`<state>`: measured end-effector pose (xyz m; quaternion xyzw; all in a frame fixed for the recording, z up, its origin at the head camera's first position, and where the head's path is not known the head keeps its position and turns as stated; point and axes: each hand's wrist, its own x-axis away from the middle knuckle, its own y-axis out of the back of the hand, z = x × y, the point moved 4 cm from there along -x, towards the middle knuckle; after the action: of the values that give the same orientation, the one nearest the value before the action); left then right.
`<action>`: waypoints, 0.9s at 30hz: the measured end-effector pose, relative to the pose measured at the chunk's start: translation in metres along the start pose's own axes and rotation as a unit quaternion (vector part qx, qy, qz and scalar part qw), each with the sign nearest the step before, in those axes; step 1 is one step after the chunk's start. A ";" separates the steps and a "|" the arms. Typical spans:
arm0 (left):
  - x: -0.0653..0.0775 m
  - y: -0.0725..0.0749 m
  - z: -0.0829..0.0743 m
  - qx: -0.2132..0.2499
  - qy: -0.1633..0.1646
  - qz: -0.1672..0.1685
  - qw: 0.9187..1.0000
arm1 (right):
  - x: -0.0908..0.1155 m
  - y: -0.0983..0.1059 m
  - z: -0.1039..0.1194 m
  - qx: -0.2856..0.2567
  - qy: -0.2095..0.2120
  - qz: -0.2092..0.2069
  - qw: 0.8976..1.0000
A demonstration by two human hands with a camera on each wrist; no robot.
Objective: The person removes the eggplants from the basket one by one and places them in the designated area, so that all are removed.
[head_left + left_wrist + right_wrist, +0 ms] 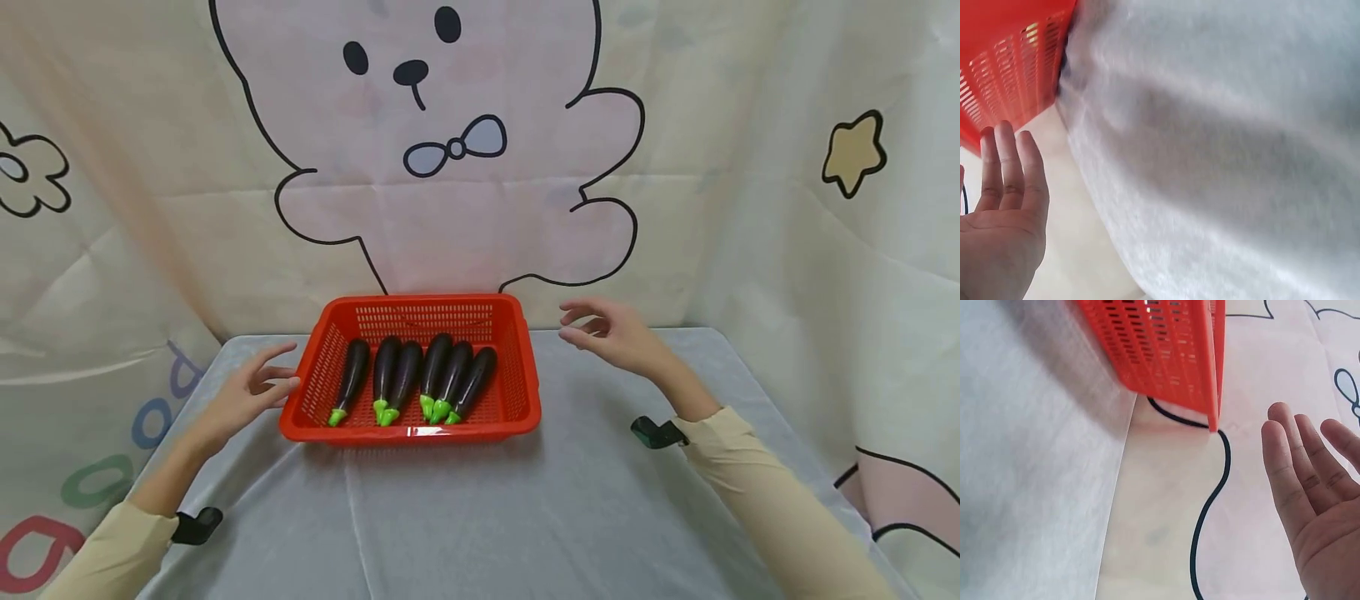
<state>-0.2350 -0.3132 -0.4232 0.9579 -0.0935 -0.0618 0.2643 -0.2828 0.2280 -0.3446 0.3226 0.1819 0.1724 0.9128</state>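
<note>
A red plastic basket (450, 433) with slotted walls stands toward the back of the table. Several dark eggplants (405, 375) with green stems lie inside it, their stems toward the near wall. My left hand (251, 392) is at the basket's left side, fingers extended and loosely bent; whether they touch the rim I cannot tell. In the left wrist view three fingers (1010, 169) appear near the basket wall. My right hand (611, 333) hovers off the basket's right side, apart from it, fingers loosely bent and holding nothing.
A grey cloth (450, 517) covers the table. Behind it hangs a curtain (675, 250) with a bear drawing, close to the basket's back edge. Curtains also flank both sides. A dark wrist camera (197, 527) is strapped to the left wrist, another (657, 432) to the right.
</note>
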 end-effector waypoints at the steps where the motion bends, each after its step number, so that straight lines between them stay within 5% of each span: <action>1: -0.001 -0.002 -0.001 0.005 -0.005 -0.004 1.000 | -0.003 -0.003 0.002 -0.006 -0.001 0.002 1.000; 17: -0.010 -0.019 0.004 0.006 -0.035 -0.006 0.999 | -0.044 -0.047 0.034 -0.084 0.023 0.020 0.996; 27: -0.010 -0.020 0.005 0.016 -0.023 -0.004 1.000 | -0.062 -0.075 0.049 -0.138 0.033 0.024 0.990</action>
<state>-0.2425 -0.2970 -0.4371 0.9605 -0.0970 -0.0836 0.2470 -0.3000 0.1201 -0.3443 0.1917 0.1785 0.2282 0.9377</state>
